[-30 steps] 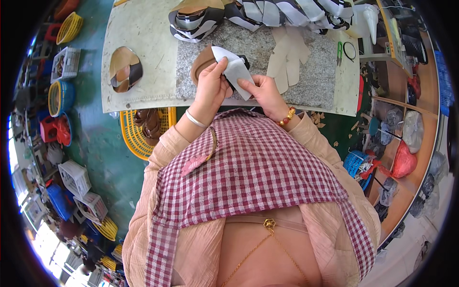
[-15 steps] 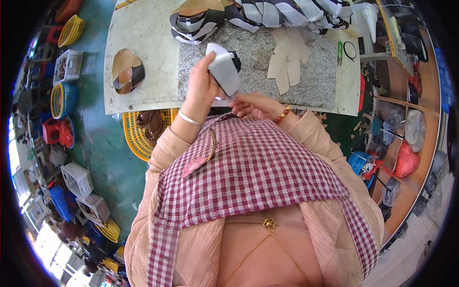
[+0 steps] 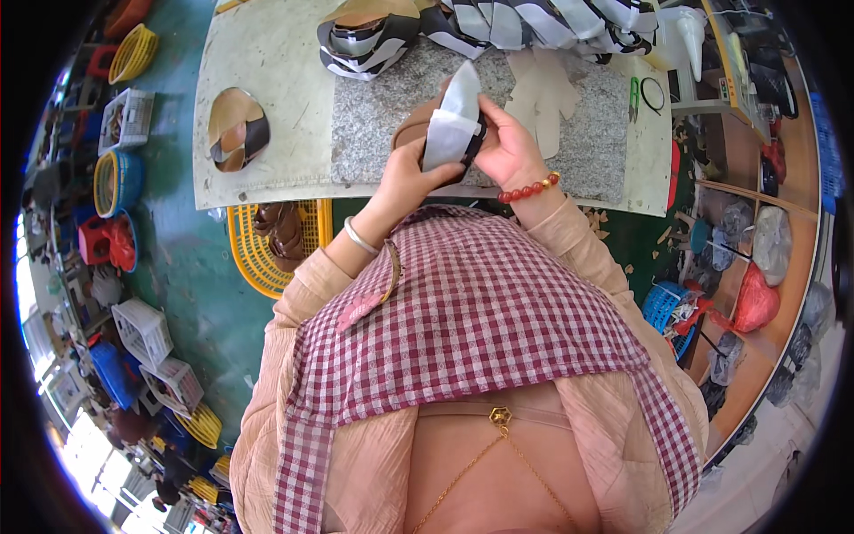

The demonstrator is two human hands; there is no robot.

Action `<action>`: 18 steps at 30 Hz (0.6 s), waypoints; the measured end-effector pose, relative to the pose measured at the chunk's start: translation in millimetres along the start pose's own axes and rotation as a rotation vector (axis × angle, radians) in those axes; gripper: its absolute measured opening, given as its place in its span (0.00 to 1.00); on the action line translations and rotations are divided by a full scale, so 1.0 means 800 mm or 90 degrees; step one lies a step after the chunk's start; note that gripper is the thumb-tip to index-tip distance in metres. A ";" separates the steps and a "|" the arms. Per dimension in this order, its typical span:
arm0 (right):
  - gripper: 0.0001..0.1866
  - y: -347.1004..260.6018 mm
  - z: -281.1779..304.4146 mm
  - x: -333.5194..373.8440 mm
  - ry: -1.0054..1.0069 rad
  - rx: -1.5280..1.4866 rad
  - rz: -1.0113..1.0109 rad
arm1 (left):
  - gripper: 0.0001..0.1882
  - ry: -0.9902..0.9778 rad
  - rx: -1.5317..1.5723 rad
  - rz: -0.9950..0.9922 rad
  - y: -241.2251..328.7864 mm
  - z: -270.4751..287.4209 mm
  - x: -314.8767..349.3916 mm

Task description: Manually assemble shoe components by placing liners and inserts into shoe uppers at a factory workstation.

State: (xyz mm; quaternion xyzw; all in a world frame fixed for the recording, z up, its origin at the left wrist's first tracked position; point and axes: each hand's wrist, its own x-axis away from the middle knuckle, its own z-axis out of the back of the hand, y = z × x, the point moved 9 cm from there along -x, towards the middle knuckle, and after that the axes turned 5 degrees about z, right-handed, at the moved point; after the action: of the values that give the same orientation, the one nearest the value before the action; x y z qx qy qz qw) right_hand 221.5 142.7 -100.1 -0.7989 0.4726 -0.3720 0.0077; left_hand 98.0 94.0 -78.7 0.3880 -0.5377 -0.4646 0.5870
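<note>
Both hands hold a shoe upper (image 3: 451,138) above the grey work mat, its pale grey-white lining turned towards me and brown and black outer parts showing at its edges. My left hand (image 3: 411,171) grips the lower left side, thumb across the lining. My right hand (image 3: 509,147) is closed on the right edge, with some fingers hidden behind the piece. Beyond my right hand, beige cut pieces (image 3: 536,100) lie overlapped on the mat (image 3: 374,107). Further left on the table, another upper (image 3: 238,131) in tan, brown and black stands by itself.
Stacked uppers (image 3: 366,44) and a row of black-and-white pieces (image 3: 543,25) line the far side. Green snips (image 3: 633,98), a black ring (image 3: 653,94) and a white cone-tipped bottle (image 3: 689,44) are at the right. A yellow basket (image 3: 253,258) with brown pieces sits below the table's left front edge.
My right hand has risen from near the apron to the upper's right edge. The upper has shifted right and been turned, exposing its brown part and more lining.
</note>
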 end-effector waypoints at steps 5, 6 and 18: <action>0.13 -0.011 -0.002 0.012 -0.001 0.026 0.036 | 0.11 -0.100 0.069 0.136 -0.003 0.025 0.004; 0.14 -0.012 -0.003 0.014 -0.007 0.045 0.045 | 0.10 -0.140 0.103 0.194 -0.009 0.023 0.006; 0.16 -0.010 -0.038 0.026 -0.085 0.276 0.141 | 0.13 -0.053 0.266 0.038 0.030 0.027 -0.003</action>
State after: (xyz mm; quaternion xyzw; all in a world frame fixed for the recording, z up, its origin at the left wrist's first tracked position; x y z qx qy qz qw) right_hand 215.3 141.6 -62.8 -0.7447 0.4652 -0.4077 0.2508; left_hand 79.3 103.3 -53.9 0.4660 -0.6573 -0.3411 0.4843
